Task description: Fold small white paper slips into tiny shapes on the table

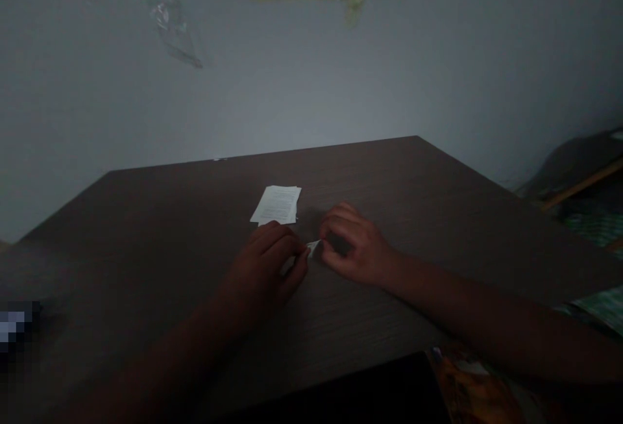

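Note:
My left hand point(270, 261) and my right hand point(353, 245) meet at the middle of a dark wooden table point(438, 216). Both have their fingers curled and pinched on a small white piece of paper point(312, 247) between them, most of it hidden under the fingers. Just beyond the hands lies a small stack of white printed paper slips point(276, 204), flat on the table and untouched.
A pale wall point(311, 86) rises right behind the table's far edge, with clear tape and a greenish stain high up. A dark chair and green patterned cloth point(591, 216) stand to the right. A dark object point(370, 388) lies at the near edge.

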### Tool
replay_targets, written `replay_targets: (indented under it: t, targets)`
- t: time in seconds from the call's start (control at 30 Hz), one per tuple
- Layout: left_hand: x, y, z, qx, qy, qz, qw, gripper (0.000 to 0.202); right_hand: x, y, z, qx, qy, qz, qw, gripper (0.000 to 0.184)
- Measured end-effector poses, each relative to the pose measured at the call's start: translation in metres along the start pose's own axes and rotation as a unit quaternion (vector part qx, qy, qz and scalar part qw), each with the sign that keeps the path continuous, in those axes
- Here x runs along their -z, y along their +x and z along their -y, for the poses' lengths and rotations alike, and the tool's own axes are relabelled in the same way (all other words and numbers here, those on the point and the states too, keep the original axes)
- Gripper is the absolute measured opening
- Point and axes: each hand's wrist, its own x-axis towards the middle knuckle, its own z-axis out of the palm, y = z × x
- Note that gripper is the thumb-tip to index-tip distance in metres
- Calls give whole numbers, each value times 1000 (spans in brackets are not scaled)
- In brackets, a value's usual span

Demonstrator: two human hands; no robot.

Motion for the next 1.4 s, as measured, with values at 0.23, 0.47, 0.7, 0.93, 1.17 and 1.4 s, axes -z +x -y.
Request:
replay_targets:
  t: [0.23, 0.47, 0.7, 0.93, 1.17, 1.4]
  targets:
    - [-2, 0, -3, 0, -6, 23, 1000, 12, -5, 1, 6, 1, 2, -22, 1000, 18]
    - [-2, 1, -2, 8, -18, 29, 999, 12, -6, 1, 9, 6, 23, -28, 999, 19]
    - [2, -2, 3, 46, -54, 28, 997, 12, -5, 2, 7, -39, 48, -24, 998, 18]
    - [4, -1, 11, 234, -102, 35, 966, 17, -3, -1, -10, -126, 31, -13, 991, 13]
    - [-6, 0, 25, 408, -248, -1, 878, 22, -3, -4, -6, 8, 16, 11, 1000, 38]
    - [-11, 6, 14, 429, -306, 21, 850, 23, -3, -5, -3, 98, -44, 10, 994, 23]
